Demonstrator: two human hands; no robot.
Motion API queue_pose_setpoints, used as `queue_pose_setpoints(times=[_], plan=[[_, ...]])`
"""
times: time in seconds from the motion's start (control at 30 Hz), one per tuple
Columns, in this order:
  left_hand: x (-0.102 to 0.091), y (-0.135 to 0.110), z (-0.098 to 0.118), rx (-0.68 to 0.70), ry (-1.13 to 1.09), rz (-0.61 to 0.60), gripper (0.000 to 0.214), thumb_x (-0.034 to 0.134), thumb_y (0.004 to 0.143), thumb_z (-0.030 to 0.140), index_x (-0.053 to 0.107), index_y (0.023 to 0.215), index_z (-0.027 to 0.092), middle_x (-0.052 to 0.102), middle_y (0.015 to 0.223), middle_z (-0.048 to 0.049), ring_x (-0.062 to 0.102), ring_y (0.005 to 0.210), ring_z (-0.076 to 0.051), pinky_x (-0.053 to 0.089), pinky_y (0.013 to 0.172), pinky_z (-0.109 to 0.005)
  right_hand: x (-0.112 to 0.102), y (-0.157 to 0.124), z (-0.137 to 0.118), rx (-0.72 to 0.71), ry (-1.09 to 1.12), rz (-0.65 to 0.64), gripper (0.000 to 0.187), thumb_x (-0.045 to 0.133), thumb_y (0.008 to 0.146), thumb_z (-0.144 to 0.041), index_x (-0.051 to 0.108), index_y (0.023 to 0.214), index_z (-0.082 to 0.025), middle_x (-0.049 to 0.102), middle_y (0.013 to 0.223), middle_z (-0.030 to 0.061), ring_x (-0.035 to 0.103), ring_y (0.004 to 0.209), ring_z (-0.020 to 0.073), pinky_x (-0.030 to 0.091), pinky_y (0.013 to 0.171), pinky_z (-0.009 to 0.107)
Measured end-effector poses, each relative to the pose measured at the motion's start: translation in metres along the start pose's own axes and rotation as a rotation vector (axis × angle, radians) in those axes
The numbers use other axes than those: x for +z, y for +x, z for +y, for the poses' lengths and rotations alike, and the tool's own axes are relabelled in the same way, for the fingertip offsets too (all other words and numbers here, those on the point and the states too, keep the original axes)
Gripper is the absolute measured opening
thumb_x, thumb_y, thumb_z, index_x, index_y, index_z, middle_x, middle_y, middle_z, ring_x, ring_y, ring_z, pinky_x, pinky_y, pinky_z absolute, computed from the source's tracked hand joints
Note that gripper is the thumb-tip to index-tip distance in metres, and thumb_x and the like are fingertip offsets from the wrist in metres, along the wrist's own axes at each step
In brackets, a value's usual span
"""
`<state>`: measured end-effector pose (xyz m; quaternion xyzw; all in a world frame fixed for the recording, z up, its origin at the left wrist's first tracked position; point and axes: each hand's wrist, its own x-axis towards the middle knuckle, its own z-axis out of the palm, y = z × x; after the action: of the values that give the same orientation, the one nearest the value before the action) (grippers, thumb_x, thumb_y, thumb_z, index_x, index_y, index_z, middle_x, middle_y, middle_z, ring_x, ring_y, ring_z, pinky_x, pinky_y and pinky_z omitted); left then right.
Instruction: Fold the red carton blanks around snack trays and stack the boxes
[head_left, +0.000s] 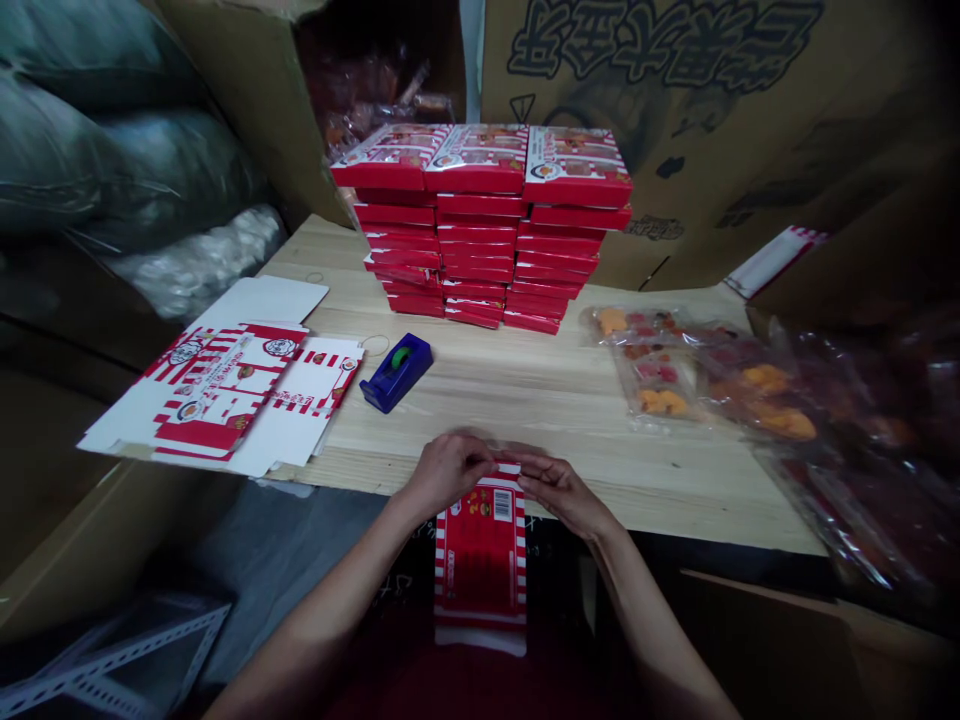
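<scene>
A red and white printed carton [484, 560] with a barcode hangs over the table's near edge, toward my body. Its far end is between my hands. My left hand [450, 470] pinches the carton's upper left corner, fingers curled. At the upper right corner my right hand [559, 490] grips the same end with thumb and fingers. The far edge between the fingertips is partly hidden and slightly blurred. Beyond my left hand a blue tape dispenser [397, 375] with a green core stands on the table.
Red boxes [480, 240] are stacked in three columns at the back of the wooden table [525, 390]. Flat printed cartons [225, 390] lie at the left edge. Clear packs of coloured sweets [660, 375] spread across the right side. A large cardboard box [720, 150] rises behind.
</scene>
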<state>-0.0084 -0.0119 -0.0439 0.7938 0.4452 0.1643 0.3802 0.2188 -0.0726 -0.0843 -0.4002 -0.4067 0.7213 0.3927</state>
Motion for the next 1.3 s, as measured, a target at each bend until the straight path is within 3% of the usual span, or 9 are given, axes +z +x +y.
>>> queue_pose_setpoints(times=[0.27,0.43,0.6,0.77,0.9,1.0,1.1,1.3], plan=[[-0.011,0.001,0.007,0.157,0.246,-0.086,0.018,0.064,0.094,0.028,0.078,0.084,0.025,0.076,0.084,-0.0042,0.070,0.084,-0.023,0.042,0.069,-0.029,0.004,-0.004,0.002,0.016,-0.032,0.032,0.037,0.082,0.085,-0.046,0.078,0.119,-0.031,0.078,0.124,0.0054,0.073,0.113,0.0237,0.054,0.106,0.045],[-0.011,0.001,0.006,0.219,0.138,-0.079,0.016,0.064,0.097,0.032,0.078,0.094,0.025,0.075,0.086,-0.0032,0.068,0.084,-0.021,0.043,0.071,-0.029,0.001,-0.003,-0.001,0.012,-0.031,0.086,0.030,0.079,0.087,-0.050,0.080,0.110,-0.031,0.081,0.111,0.0034,0.075,0.103,0.0226,0.058,0.098,0.042],[-0.002,0.001,0.003,0.124,0.014,-0.022,0.018,0.070,0.093,0.037,0.076,0.086,0.021,0.072,0.078,-0.0013,0.064,0.072,-0.017,0.039,0.063,-0.027,-0.001,0.000,-0.008,0.007,-0.112,0.047,0.029,0.078,0.087,-0.050,0.081,0.110,-0.031,0.081,0.115,0.0036,0.075,0.105,0.0235,0.056,0.100,0.043],[0.002,-0.002,-0.003,0.125,-0.133,-0.036,0.020,0.066,0.095,0.034,0.078,0.087,0.020,0.074,0.080,-0.0025,0.066,0.075,-0.017,0.045,0.070,-0.027,-0.001,0.000,-0.009,-0.010,-0.128,0.066,0.032,0.079,0.086,-0.050,0.082,0.109,-0.029,0.081,0.113,0.0048,0.075,0.106,0.0250,0.056,0.101,0.043],[-0.005,-0.013,-0.026,0.002,-0.480,-0.014,0.026,0.069,0.093,0.037,0.079,0.108,0.017,0.080,0.106,-0.0093,0.073,0.093,-0.021,0.053,0.081,-0.030,-0.006,-0.005,-0.004,-0.008,-0.138,0.111,0.031,0.079,0.086,-0.051,0.082,0.109,-0.030,0.083,0.106,0.0046,0.076,0.097,0.0246,0.058,0.093,0.042],[-0.012,-0.024,-0.043,-0.108,-0.608,-0.060,0.029,0.073,0.090,0.040,0.080,0.104,0.016,0.081,0.102,-0.0104,0.074,0.090,-0.022,0.055,0.079,-0.032,-0.008,-0.006,-0.002,-0.006,-0.144,0.117,0.033,0.079,0.086,-0.052,0.082,0.111,-0.031,0.083,0.105,0.0047,0.076,0.095,0.0240,0.059,0.091,0.041],[-0.015,-0.031,-0.049,-0.115,-0.647,-0.100,0.029,0.073,0.091,0.041,0.081,0.105,0.017,0.082,0.103,-0.0100,0.074,0.091,-0.022,0.056,0.082,-0.034,-0.006,-0.004,-0.002,-0.011,-0.143,0.117,0.032,0.079,0.085,-0.051,0.082,0.110,-0.031,0.083,0.105,0.0043,0.076,0.095,0.0229,0.058,0.092,0.039],[-0.010,-0.032,-0.045,-0.092,-0.550,-0.035,0.027,0.068,0.094,0.039,0.082,0.104,0.018,0.082,0.099,-0.0082,0.073,0.088,-0.020,0.055,0.082,-0.033,-0.001,-0.003,-0.005,-0.015,-0.178,0.119,0.033,0.077,0.087,-0.053,0.081,0.111,-0.030,0.082,0.106,0.0049,0.076,0.095,0.0238,0.058,0.092,0.042]])
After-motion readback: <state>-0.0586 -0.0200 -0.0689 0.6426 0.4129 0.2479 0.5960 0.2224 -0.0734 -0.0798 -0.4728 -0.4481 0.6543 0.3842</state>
